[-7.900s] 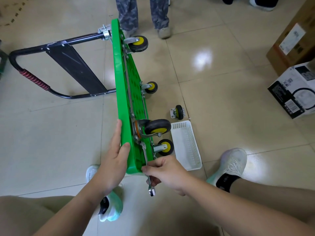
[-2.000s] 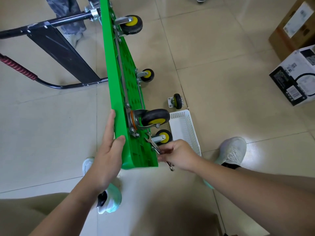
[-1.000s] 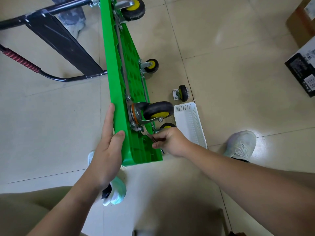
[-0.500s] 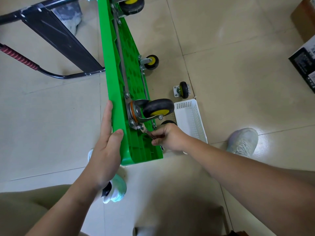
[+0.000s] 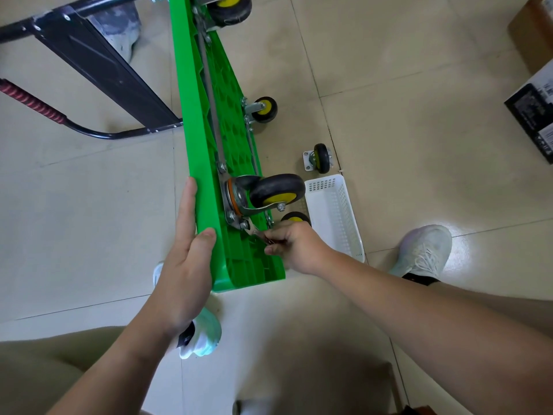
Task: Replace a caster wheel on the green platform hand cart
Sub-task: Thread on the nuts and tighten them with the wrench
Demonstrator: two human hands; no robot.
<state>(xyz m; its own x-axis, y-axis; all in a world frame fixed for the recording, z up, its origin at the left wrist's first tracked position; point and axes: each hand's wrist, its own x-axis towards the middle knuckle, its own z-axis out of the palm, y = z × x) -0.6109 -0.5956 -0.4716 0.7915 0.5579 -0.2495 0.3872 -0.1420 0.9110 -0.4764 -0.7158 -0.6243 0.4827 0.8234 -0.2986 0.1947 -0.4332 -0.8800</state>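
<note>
The cart [image 5: 203, 145] is standing on its side on the floor [image 5: 419, 130], with its wheels pointing right. The left hand [image 5: 185, 265] is pressing flat on the cart's deck by the near end, fingers straight and thumb lying over the edge. The right hand [image 5: 294, 245] is pinching a wrench [image 5: 257, 233] that is sitting on a bolt by the big wheel [image 5: 275, 191]. A loose wheel [image 5: 320, 157] is lying just past the basket's [image 5: 335, 217] far end.
</note>
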